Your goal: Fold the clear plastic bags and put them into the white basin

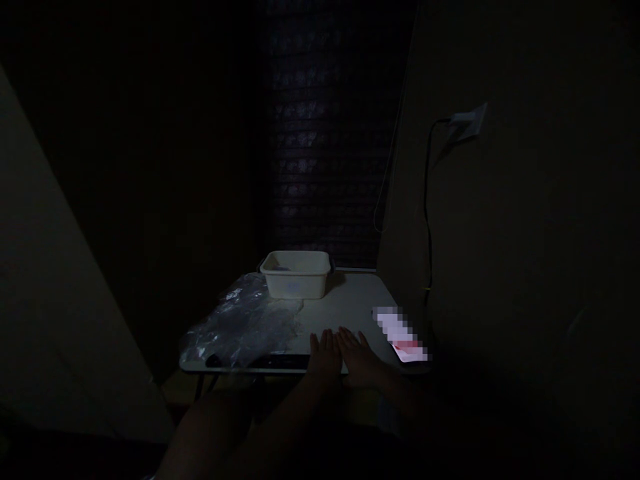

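Both hands lie side by side, palms down, at the front edge of a small white table [350, 293]. My left hand [325, 358] is flat with its fingers stretched out. Beside it, touching at the index-finger side, my right hand [356, 357] is also flat with fingers extended. Neither hand shows anything held. To the left spreads a crumpled clear plastic sheet or bag [240, 327]. A phone with a lit screen [400, 333] rests at the table's right edge, right of my right hand; its screen is partly blurred out.
At the back of the table stands a white plastic tub [297, 283] with dark side handles; its contents are unclear. A dark cable [427, 207] hangs from a wall outlet [467, 123] on the right. Dark blinds [310, 133] cover the back. The room is very dim.
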The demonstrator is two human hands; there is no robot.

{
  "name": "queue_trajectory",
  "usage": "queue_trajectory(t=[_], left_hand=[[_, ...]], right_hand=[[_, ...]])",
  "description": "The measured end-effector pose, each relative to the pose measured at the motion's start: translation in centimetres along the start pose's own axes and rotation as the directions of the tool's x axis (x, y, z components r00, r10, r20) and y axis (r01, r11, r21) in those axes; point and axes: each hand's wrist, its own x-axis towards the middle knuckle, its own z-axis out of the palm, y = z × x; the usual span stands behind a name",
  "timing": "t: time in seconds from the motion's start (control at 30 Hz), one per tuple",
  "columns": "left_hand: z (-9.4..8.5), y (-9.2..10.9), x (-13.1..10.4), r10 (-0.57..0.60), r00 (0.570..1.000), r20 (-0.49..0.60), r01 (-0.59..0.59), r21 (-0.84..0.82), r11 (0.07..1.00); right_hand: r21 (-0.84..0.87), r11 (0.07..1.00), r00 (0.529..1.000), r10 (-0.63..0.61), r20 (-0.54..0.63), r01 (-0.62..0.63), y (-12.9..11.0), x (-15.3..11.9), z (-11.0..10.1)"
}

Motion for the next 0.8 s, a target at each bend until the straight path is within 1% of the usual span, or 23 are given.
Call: queue_trajectory(t=[0.1,0.33,0.47,0.63,0.8], left_hand=[[0.1,0.0,0.0,0.009,1.000,-0.012,-0.009,0.005,1.000],[-0.1,0.1,0.1,-0.016,1.000,0.018,0.015,0.032,0.999],[0.0,0.0,0.1,-0.006,1.000,0.017,0.006,0.022,1.000],[0.0,-0.3,-0.2,-0.024,1.000,-0.008,0.024,0.044,0.999],[-0.5,-0.5,-0.5,-0.060,0.998,0.032,0.057,0.088,0.994]], right_hand=[[0.002,1.000,1.000,0.003,0.005,-0.003,-0.1,0.0,-0.1],[0.011,1.000,1.000,0.001,0.012,-0.001,-0.1,-0.1,-0.3],[0.000,1.000,1.000,0.004,0.009,-0.004,-0.1,-0.1,-0.1],[-0.035,0.999,0.999,0.026,-0.041,-0.027,0.5,-0.6,-0.1],[-0.028,0.998,0.999,0.049,-0.019,-0.049,1.4,-1.1,0.0]])
